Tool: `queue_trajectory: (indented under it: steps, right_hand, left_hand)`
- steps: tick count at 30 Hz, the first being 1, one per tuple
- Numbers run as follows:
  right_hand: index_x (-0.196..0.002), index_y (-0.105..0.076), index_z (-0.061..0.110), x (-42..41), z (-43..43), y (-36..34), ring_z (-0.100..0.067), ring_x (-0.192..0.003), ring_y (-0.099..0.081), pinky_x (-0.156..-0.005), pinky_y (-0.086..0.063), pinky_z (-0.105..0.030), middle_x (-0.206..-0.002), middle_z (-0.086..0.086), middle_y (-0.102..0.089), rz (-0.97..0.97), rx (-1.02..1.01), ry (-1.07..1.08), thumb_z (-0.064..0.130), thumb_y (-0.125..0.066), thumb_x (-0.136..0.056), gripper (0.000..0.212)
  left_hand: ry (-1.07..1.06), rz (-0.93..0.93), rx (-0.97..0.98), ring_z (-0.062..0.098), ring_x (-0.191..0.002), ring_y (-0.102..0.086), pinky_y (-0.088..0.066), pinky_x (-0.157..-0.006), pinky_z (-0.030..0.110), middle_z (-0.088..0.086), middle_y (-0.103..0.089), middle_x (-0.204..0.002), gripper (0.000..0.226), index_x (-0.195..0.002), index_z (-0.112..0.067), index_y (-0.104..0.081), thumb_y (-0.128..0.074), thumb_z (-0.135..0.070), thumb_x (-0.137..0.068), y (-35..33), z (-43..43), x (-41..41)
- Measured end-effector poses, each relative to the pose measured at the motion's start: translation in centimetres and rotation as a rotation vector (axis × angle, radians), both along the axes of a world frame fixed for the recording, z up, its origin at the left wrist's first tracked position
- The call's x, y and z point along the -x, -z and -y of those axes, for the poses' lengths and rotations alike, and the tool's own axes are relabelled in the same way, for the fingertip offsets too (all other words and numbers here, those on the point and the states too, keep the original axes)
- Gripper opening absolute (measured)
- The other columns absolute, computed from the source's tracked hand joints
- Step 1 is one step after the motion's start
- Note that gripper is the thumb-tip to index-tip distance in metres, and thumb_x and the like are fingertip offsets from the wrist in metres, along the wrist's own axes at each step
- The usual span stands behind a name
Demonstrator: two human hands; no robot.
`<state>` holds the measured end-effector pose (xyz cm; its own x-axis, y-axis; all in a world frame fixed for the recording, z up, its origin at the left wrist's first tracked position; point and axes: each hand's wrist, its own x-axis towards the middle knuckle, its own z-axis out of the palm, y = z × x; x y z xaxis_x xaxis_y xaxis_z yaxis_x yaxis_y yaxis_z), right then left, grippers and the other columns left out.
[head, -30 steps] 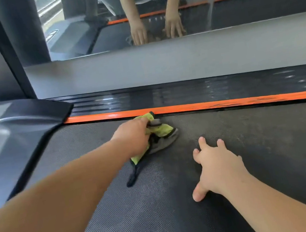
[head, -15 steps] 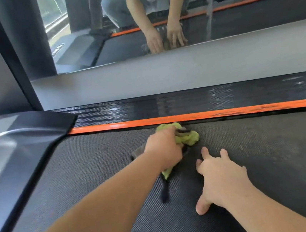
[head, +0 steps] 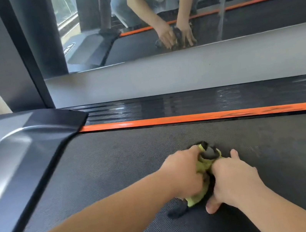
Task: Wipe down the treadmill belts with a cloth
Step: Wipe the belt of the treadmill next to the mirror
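1. At the left edge sits the treadmill's glossy black and silver motor cover [head: 22, 153], its corner meeting the far side rail.
2. The dark textured belt [head: 117, 172] runs from the cover toward the right edge, bordered on its far side by an orange stripe [head: 189, 119] and a ribbed black side rail [head: 206, 99].
3. The left hand [head: 184, 173] is knuckles-up near the middle of the belt, its fingers curled over the cloth and bunching it against the surface.
4. The cloth [head: 205, 165], yellow-green with black parts, lies crumpled on the belt between the two hands, well short of the orange stripe; a black tail of it trails toward the near edge.
5. The right hand [head: 233, 177] lies just beside the left, touching the cloth's right side, fingers fairly straight and pointing toward the far edge, thumb tip down on the belt.
6. Beyond the rail, a grey wall base [head: 161, 74] carries a mirror [head: 253, 18], which reflects a crouching person with both hands on the cloth.
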<state>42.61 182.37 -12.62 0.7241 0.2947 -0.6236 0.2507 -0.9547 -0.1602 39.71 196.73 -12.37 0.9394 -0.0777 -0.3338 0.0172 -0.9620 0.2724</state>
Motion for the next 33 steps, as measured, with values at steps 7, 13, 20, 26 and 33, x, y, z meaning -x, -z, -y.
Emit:
queue_trajectory:
  steps: [7,13,20,26,33]
  right_hand:
    - [-0.164,-0.014,0.031,0.2,-0.1,0.4,-0.036,-0.157,0.012,-0.115,-0.029,-0.070,-0.171,0.009,0.016,0.038,0.026,-0.067,0.056,-0.091,-0.063,0.129]
    - [-0.146,-0.050,0.029,0.4,0.4,0.0,-0.030,-0.158,0.008,-0.113,-0.038,-0.063,-0.164,0.001,-0.032,0.058,0.005,-0.037,0.056,-0.090,-0.061,0.098]
    - [-0.163,-0.013,0.034,0.0,-0.1,0.7,-0.037,-0.157,0.012,-0.112,-0.037,-0.068,-0.170,0.011,0.018,0.055,0.040,-0.083,0.061,-0.090,-0.062,0.130]
    - [-0.163,-0.013,0.034,0.2,0.2,1.0,-0.036,-0.157,0.013,-0.112,-0.036,-0.068,-0.169,0.012,0.020,0.088,0.019,-0.068,0.060,-0.091,-0.060,0.132]
    - [-0.163,-0.012,0.034,-0.1,-0.1,1.2,-0.036,-0.157,0.014,-0.112,-0.035,-0.069,-0.170,0.012,0.019,0.068,0.043,-0.051,0.059,-0.093,-0.058,0.135]
  left_hand:
    - [-0.431,0.221,-0.026,0.034,-0.111,-0.058,-0.051,-0.089,0.040,0.010,-0.063,-0.121,0.042,-0.132,-0.020,-0.049,-0.056,-0.022,-0.091,0.3,-4.7,-2.0]
    - [-0.045,0.288,-0.107,0.025,-0.114,-0.045,-0.042,-0.098,0.036,-0.001,-0.051,-0.127,0.049,-0.130,-0.023,-0.047,-0.067,-0.026,-0.086,1.1,1.9,1.0]
    - [-0.392,0.191,0.045,0.021,-0.114,-0.059,-0.053,-0.091,0.033,-0.006,-0.055,-0.114,0.037,-0.120,-0.031,-0.066,-0.068,-0.052,-0.089,-4.3,-8.1,0.3]
    - [-0.487,0.141,0.473,0.005,-0.129,-0.054,-0.045,-0.113,0.039,-0.017,-0.059,-0.138,0.078,-0.138,-0.039,-0.060,-0.071,-0.079,-0.072,-6.5,-10.9,2.8]
    - [0.189,0.106,0.059,0.011,-0.157,0.001,-0.013,-0.124,0.039,-0.021,0.015,-0.169,0.095,-0.155,-0.060,-0.020,-0.077,-0.063,-0.078,-3.2,-9.8,5.8]
